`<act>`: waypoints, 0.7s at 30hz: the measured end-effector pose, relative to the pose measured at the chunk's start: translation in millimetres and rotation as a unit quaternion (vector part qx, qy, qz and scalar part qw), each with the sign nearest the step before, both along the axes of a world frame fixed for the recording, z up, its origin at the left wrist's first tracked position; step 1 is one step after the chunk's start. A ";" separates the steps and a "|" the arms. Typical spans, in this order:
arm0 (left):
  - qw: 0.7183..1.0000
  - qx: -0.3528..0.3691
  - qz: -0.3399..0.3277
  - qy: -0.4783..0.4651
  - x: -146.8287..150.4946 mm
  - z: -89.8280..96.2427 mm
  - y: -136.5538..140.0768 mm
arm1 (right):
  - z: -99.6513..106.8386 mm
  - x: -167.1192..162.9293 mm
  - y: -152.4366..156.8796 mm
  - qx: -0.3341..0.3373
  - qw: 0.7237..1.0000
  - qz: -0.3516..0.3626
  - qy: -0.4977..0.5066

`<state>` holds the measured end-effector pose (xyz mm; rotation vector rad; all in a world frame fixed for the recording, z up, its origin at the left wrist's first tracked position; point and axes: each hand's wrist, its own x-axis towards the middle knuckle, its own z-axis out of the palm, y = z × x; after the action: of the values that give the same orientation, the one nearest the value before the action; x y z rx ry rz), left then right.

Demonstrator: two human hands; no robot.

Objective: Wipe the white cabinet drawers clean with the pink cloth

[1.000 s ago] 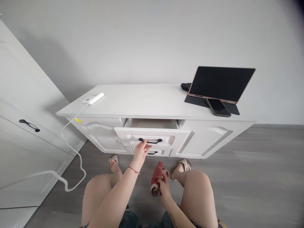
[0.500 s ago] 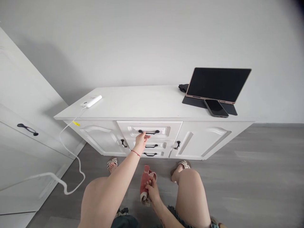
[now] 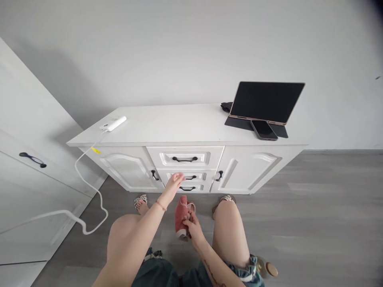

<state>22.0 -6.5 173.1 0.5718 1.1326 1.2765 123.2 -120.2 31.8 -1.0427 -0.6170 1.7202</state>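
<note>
My left hand (image 3: pixel 174 185) hovers in front of the middle drawer of a white cabinet (image 3: pixel 167 127), its fingers stretched out and nothing in them. It hides part of the middle black handle (image 3: pixel 190 177). Above it is the black handle (image 3: pixel 184 159) of the top drawer, and the drawer front looks closed. Low between my knees, my right hand (image 3: pixel 194 228) is closed on a pinkish-red cloth (image 3: pixel 181 213) with a whitish edge. The cloth hangs bunched over the grey floor.
On the cabinet top stand a tablet (image 3: pixel 266 101) on a dark cover, a phone (image 3: pixel 263 130) and a white charger-like device (image 3: pixel 115 123) with a white cable (image 3: pixel 100 199). A tall white cupboard (image 3: pixel 18 191) is at the left. A wooden-lidded jar (image 3: pixel 271 269) is by my right thigh.
My left hand has let go of the top drawer's handle and moved down towards me. The right hand still holds the cloth. The view has shifted slightly.
</note>
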 end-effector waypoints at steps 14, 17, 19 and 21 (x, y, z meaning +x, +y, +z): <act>0.997 -0.073 0.031 -0.021 -30.8 -101.7 -178.2 | 43.0 5.7 -33.0 0.062 0.988 0.143 -0.015; 0.998 -0.042 0.052 -0.006 -22.6 -104.1 -175.8 | 43.0 2.4 -36.2 0.058 0.993 0.101 -0.013; 0.997 -0.043 0.054 0.020 -20.7 -110.6 -176.3 | 44.7 1.1 -38.2 0.045 0.995 0.088 0.006; 0.995 -0.048 0.062 0.065 -20.0 -118.5 -177.3 | 44.9 -0.1 -39.4 0.039 0.995 0.092 0.015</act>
<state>2.0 -183.7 54.6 0.5250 1.3477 1.2970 123.1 -159.6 76.7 -0.9273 -0.7758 1.8514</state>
